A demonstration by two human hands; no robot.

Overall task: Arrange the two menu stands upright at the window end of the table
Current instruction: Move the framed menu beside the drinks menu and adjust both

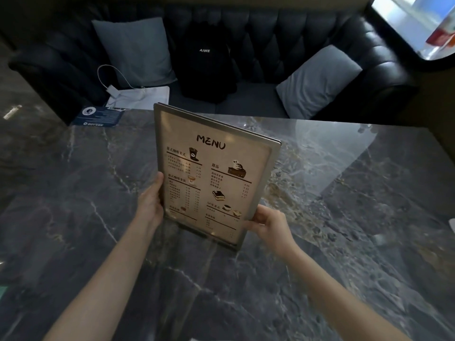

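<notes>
Both hands, left [150,205] and right [268,223], grip the side edges of a menu stand [214,173] (printed side facing near), upright mid-counter [344,217], slightly tilted.

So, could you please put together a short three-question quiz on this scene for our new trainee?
1. True or false: the menu stand is held by both hands.
2. Which hand grips the stand's lower corner nearest the window: A) left hand B) right hand?
3. What lies flat at the marble table's far left corner, near the sofa?

Key:
1. True; one hand on each side edge.
2. B.
3. A dark blue card. A second menu stand is not in view.
</notes>
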